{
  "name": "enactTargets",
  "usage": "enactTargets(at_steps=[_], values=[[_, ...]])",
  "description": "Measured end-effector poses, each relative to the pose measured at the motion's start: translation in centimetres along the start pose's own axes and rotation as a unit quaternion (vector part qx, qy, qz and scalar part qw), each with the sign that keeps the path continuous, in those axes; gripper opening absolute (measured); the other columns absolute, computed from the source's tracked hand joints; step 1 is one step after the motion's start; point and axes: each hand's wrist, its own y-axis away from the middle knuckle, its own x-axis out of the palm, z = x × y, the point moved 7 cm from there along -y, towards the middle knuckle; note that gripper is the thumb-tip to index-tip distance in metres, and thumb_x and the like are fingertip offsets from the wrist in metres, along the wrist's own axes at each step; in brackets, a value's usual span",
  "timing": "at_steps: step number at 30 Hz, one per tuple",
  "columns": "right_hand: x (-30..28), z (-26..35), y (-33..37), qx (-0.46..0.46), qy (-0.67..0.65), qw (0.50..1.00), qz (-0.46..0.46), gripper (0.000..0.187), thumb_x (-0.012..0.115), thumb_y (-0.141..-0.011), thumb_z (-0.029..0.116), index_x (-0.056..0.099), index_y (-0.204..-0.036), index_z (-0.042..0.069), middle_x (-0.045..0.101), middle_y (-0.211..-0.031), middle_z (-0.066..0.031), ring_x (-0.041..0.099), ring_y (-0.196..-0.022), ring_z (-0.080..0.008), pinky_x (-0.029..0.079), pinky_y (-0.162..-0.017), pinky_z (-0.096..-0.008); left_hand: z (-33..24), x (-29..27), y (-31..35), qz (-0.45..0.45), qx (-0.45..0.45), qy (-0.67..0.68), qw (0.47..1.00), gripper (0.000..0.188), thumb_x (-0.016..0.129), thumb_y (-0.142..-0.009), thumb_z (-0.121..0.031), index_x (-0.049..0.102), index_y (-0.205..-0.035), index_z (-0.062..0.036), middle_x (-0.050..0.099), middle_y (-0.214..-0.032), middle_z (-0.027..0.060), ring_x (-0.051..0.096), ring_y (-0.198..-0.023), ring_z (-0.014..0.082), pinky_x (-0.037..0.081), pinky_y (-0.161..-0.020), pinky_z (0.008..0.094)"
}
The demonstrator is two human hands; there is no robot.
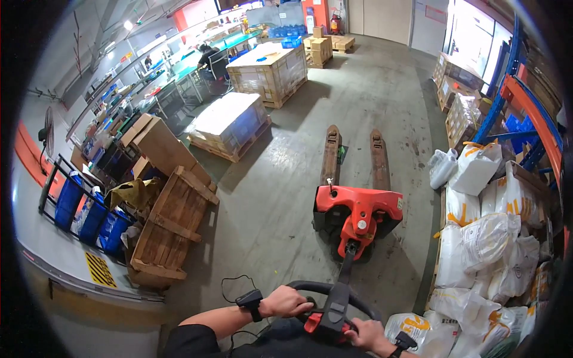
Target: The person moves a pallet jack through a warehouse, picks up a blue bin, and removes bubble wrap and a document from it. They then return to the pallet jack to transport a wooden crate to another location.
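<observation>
A red pallet jack [359,210] stands in front of me, its two worn forks [379,156] pointing away along the floor with no load on them. Its black handle [339,298] reaches back to my body. My left hand [287,302] is closed around the left side of the handle, beside a red control. On the right side of the handle, my right hand [369,335] is closed as well, with the thumb near the control head. Both wrists wear a black strapped device, and a thin cable runs by the left one.
White sacks [489,238] are piled along the right, beside an orange and blue rack [531,113]. Wrapped pallet loads [230,122] stand ahead on the left. A wooden pallet [176,227] leans at the left near blue bins [92,218]. A person [210,56] sits at the far workbench.
</observation>
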Motion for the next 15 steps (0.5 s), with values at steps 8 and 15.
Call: enactTargets(at_steps=[8,15], values=[[1.3,4.3,-2.3,0.025,-0.034,0.995,-0.089,0.058,0.041,-0.097,0.066,0.065,-0.095,0.014,0.068,-0.073,-0.0197,0.065,-0.071,-0.0456,0.051,-0.062,-0.0556,4.3,-1.8,1.2,-0.043,0.028,-0.024,0.998,0.037,0.057,-0.094,-0.037,0.065,-0.071,-0.0093,0.062,-0.068,0.0170,0.062,-0.070,0.0417,0.049,-0.061,0.0499],[3.1,8.9,-7.9,0.070,-0.064,0.989,-0.116,0.060,0.038,-0.099,0.065,0.063,-0.092,0.011,0.069,-0.074,-0.0194,0.067,-0.074,-0.0452,0.051,-0.064,-0.0560,10.8,-7.0,0.2,-0.047,0.090,-0.030,0.994,0.031,0.060,-0.089,-0.030,0.061,-0.067,-0.0083,0.058,-0.063,0.0162,0.059,-0.065,0.0407,0.045,-0.057,0.0487]])
